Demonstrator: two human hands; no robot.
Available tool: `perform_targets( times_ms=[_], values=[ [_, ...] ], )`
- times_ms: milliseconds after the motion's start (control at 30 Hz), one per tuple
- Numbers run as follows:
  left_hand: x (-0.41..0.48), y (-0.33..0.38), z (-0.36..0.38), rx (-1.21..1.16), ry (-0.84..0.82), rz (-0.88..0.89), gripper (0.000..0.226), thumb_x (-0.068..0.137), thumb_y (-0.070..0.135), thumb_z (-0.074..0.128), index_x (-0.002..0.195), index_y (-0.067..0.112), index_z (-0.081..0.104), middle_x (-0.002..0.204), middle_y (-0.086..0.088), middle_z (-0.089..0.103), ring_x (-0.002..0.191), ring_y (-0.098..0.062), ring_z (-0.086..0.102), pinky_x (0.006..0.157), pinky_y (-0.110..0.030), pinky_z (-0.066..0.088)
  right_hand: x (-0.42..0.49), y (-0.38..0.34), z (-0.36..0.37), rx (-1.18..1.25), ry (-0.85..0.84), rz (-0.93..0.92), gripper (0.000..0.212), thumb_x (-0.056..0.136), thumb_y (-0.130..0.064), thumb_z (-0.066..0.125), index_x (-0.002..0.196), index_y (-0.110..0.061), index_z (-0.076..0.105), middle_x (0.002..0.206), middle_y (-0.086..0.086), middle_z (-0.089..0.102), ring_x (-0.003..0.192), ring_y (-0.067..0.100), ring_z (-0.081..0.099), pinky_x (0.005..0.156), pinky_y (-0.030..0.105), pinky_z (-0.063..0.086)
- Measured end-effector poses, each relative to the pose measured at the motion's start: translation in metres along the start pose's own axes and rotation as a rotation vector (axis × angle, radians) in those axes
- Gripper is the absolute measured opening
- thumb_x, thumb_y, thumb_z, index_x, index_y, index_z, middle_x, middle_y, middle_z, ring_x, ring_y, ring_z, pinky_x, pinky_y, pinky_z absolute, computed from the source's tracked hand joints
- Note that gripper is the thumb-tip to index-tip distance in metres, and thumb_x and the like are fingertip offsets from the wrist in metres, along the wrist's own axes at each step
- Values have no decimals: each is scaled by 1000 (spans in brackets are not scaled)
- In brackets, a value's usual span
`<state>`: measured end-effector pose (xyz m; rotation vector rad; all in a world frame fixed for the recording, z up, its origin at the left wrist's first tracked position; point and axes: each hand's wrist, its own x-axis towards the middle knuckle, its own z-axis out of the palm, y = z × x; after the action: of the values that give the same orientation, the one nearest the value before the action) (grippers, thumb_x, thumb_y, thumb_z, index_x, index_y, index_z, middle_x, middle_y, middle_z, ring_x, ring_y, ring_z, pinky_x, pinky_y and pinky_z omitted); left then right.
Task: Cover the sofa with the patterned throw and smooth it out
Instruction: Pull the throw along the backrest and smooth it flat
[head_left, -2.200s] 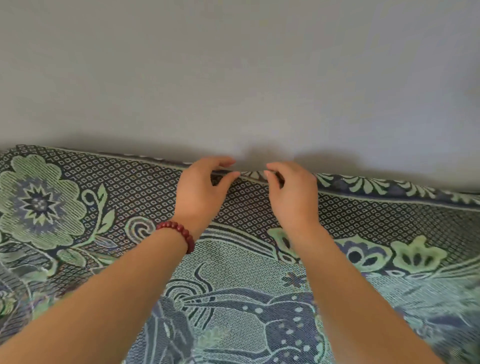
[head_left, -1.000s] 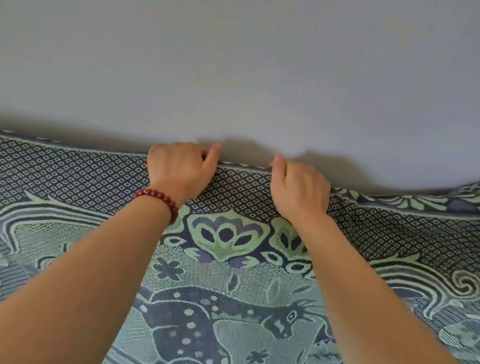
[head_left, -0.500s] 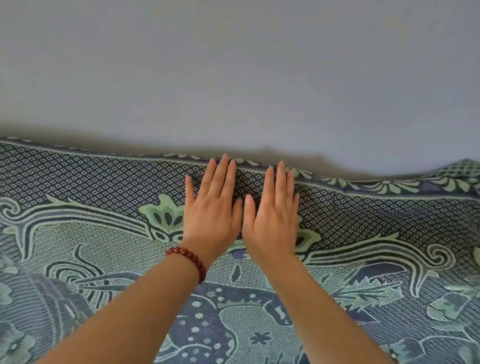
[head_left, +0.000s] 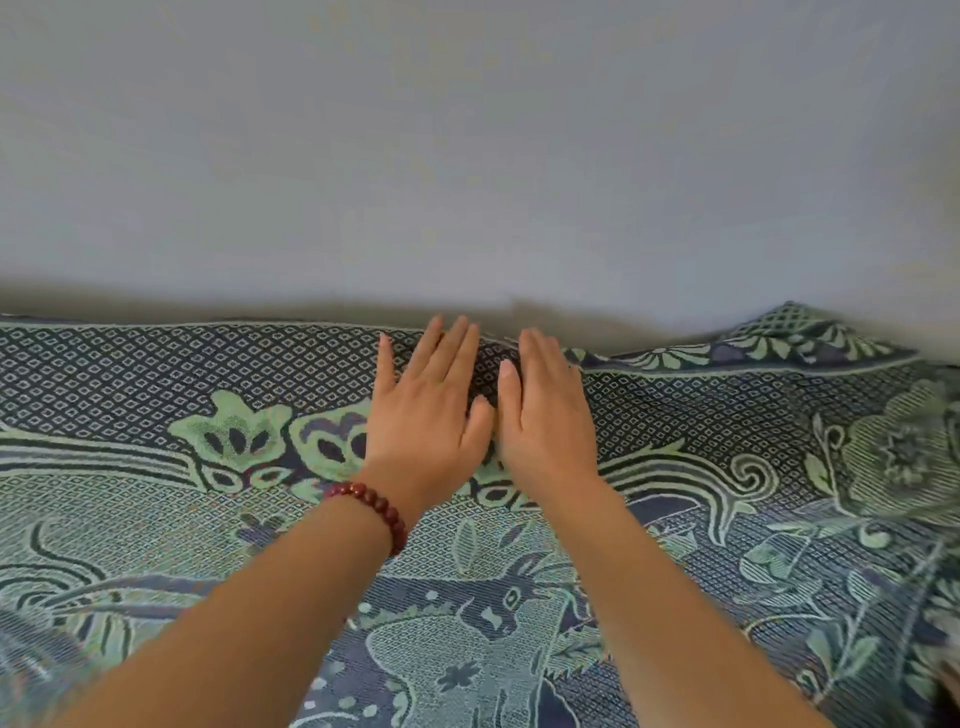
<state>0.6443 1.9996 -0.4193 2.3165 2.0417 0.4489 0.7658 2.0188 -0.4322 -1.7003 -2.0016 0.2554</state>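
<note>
The patterned throw (head_left: 156, 395), dark blue with pale green flowers and a diamond border, lies over the sofa back and fills the lower half of the view; the sofa itself is hidden under it. My left hand (head_left: 426, 415), with a red bead bracelet at the wrist, rests flat on the border, palm down, fingers apart. My right hand (head_left: 545, 410) lies flat beside it, thumbs almost touching. Neither hand grips the cloth. To the right, the throw's top edge (head_left: 795, 332) rises in a bump with folds.
A plain grey wall (head_left: 467, 156) stands directly behind the sofa back, close to my fingertips. The throw runs past the left, right and bottom edges of the view.
A second ago both hands pinched the throw's top edge with curled fingers. They let go and now lie flat on the cloth; the view has shifted right along the sofa back.
</note>
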Motion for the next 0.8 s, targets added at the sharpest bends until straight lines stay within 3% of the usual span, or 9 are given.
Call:
perform_targets(
  times_ms=[300, 500, 700, 800],
  values=[
    [8, 103, 46, -23, -88, 60, 82, 72, 44, -9, 150, 21, -3, 158, 8, -3, 144, -8, -9, 109, -40, -23, -9, 114, -54, -205, 64, 127, 65, 93, -42, 12, 146, -8, 29, 156, 6, 24, 145, 18, 13, 118, 41, 3],
    [31, 185, 70, -100, -18, -26, 79, 75, 44, -5, 150, 21, -4, 158, 8, -5, 144, -8, -7, 111, -39, -21, 5, 187, -108, -339, 76, 62, 64, 93, -41, 15, 147, -10, 26, 158, 5, 17, 146, 20, 5, 113, 41, -11],
    [58, 247, 83, -199, 50, -84, 82, 73, 44, 1, 151, 19, 8, 158, 5, 9, 145, -8, 3, 113, -40, -16, 18, 231, -128, -300, -4, -9, 58, 99, -39, 13, 146, -9, 28, 155, 8, 26, 144, 24, 16, 116, 45, 5],
    [71, 251, 84, -218, 67, -115, 85, 72, 46, 3, 149, 17, 18, 156, 1, 21, 144, -11, 13, 114, -41, -11, 32, 241, -125, -336, 51, -27, 63, 95, -41, 11, 135, -6, 45, 141, 12, 46, 135, 28, 35, 115, 47, 11]
  ],
)
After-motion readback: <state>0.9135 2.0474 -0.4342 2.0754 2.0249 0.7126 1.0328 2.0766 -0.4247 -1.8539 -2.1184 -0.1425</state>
